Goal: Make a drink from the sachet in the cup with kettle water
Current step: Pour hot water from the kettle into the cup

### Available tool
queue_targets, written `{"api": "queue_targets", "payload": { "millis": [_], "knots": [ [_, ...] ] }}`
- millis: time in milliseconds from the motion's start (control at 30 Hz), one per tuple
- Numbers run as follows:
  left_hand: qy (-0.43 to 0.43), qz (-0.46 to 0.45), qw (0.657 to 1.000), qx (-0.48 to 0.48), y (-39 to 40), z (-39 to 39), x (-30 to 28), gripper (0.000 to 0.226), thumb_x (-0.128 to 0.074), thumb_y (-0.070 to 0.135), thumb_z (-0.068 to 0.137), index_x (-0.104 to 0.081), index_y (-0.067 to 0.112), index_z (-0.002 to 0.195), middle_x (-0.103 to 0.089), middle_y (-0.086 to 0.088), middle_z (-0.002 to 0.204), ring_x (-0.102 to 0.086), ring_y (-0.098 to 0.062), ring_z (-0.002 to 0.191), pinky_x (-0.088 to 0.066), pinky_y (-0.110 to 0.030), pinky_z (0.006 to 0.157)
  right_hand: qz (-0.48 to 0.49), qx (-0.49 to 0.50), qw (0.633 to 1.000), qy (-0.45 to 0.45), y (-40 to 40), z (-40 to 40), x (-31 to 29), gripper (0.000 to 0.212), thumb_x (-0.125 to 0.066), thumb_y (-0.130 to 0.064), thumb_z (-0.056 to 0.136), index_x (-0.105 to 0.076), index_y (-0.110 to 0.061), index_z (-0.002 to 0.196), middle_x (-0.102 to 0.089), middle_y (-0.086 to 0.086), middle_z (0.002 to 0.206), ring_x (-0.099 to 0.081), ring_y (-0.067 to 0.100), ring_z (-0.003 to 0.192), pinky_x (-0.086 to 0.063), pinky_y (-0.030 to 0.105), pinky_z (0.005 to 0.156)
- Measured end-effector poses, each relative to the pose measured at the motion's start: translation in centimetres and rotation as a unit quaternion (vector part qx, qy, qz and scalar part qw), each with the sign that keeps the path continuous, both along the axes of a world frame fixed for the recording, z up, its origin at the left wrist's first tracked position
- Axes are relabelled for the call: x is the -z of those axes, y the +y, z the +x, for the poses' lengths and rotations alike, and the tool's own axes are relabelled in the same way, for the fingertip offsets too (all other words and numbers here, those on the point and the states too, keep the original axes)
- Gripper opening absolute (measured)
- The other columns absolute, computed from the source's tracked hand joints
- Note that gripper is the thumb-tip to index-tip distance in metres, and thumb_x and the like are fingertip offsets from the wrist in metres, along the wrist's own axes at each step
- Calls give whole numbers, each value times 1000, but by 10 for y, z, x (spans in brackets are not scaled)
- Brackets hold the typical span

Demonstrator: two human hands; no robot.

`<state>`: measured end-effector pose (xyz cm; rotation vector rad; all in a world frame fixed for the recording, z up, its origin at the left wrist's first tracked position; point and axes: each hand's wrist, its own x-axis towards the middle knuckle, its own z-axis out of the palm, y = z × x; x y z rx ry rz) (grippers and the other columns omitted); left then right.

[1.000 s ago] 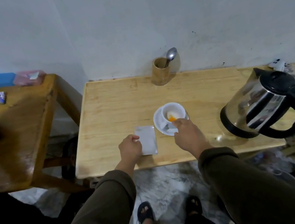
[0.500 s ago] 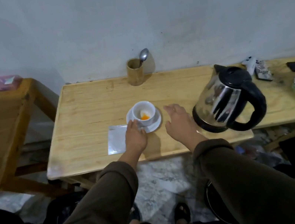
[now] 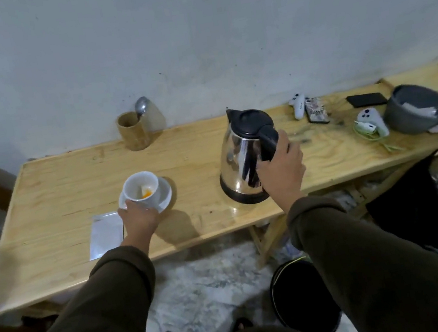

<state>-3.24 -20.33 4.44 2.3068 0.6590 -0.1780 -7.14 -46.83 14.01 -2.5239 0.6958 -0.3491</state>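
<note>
A white cup (image 3: 141, 186) with orange powder at its bottom stands on a white saucer (image 3: 166, 195) on the wooden table (image 3: 70, 187). My left hand (image 3: 138, 218) grips the near rim of the saucer. The silver sachet (image 3: 105, 234) lies flat on the table, just left of that hand. Right of the cup stands the steel kettle (image 3: 242, 159) with a black lid, and my right hand (image 3: 280, 167) is closed around its black handle. The kettle's base rests on the table.
A wooden holder (image 3: 132, 134) with a spoon (image 3: 142, 106) stands at the back by the wall. Controllers (image 3: 298, 104), a phone (image 3: 317, 113) and a grey bowl (image 3: 417, 111) crowd the table's right end. A black bin (image 3: 300, 297) sits on the floor below.
My right hand has moved right from beside the saucer and closed on the kettle handle. My left hand stays at the saucer. The view has turned to the right.
</note>
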Motion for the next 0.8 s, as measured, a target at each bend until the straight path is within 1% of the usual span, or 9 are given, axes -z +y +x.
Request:
{"api": "queue_targets", "payload": {
  "millis": [67, 133, 233, 333, 433, 500, 567, 667, 800],
  "knots": [
    [-1, 5, 1000, -2, -3, -1, -3, 52, -47, 8, 92, -31, -3, 140, -38, -29, 137, -41, -42, 127, -30, -38, 112, 145, 40, 988, -30, -9, 1, -1, 54, -54, -9, 87, -33, -14, 137, -48, 16, 130, -50, 34, 119, -44, 44, 98],
    [5, 3, 1000, -5, -4, 2, -2, 54, -48, 8, 91, -30, -3, 141, -36, -29, 138, -40, -42, 128, -30, -39, 111, 224, 76, 972, -16, -18, 4, -5, 35, -56, -9, 88, -46, -7, 122, -58, 18, 121, -58, 36, 112, -48, 40, 92],
    [21, -14, 999, -36, -5, 4, -3, 59, -51, 11, 90, -27, 0, 143, -32, -26, 143, -39, -41, 130, -33, -41, 109, 238, 93, 967, -3, -21, 11, -7, 25, -58, -8, 87, -56, -6, 112, -63, 16, 115, -60, 34, 108, -49, 36, 87],
    [14, -14, 999, -33, -8, 3, -6, 56, -50, 13, 91, -29, -2, 141, -36, -27, 140, -40, -41, 129, -32, -42, 110, 242, 96, 965, -25, -13, 15, -8, 23, -56, -4, 85, -59, -7, 108, -65, 14, 111, -62, 32, 103, -49, 33, 82],
    [9, -21, 999, -35, -10, 2, -9, 55, -51, 15, 92, -31, -4, 139, -36, -28, 139, -42, -43, 127, -33, -42, 109, 204, 61, 977, -26, -7, 24, -20, 23, -55, -2, 85, -59, -8, 107, -65, 12, 109, -62, 31, 101, -46, 30, 76],
    [6, -31, 999, -42, -10, 2, -10, 60, -55, 22, 91, -31, -3, 140, -34, -28, 141, -43, -42, 127, -33, -42, 108, 135, 8, 991, -19, -4, 32, -33, 23, -54, -3, 85, -58, -8, 107, -65, 12, 108, -61, 31, 101, -41, 28, 75],
    [7, -24, 999, -32, -10, 1, -11, 59, -53, 22, 92, -30, -5, 139, -36, -29, 139, -41, -43, 128, -31, -41, 110, 59, -56, 997, -16, 0, 41, -46, 23, -54, -5, 84, -59, -8, 106, -66, 13, 106, -61, 32, 99, -38, 28, 73],
    [14, -34, 998, -42, -7, 2, -10, 59, -52, 16, 91, -28, -3, 141, -34, -28, 142, -38, -43, 131, -31, -41, 110, -33, -144, 989, -3, 10, 55, -65, 23, -54, -7, 81, -58, -8, 103, -66, 14, 101, -61, 35, 96, -37, 29, 70],
    [9, -35, 999, -25, -3, 1, -11, 61, -51, 19, 92, -26, 1, 145, -34, -27, 146, -35, -40, 135, -29, -40, 111, -117, -246, 962, 21, 35, 69, -86, 16, -52, -7, 80, -56, -9, 96, -66, 17, 100, -60, 36, 96, -36, 29, 67]
  ]
}}
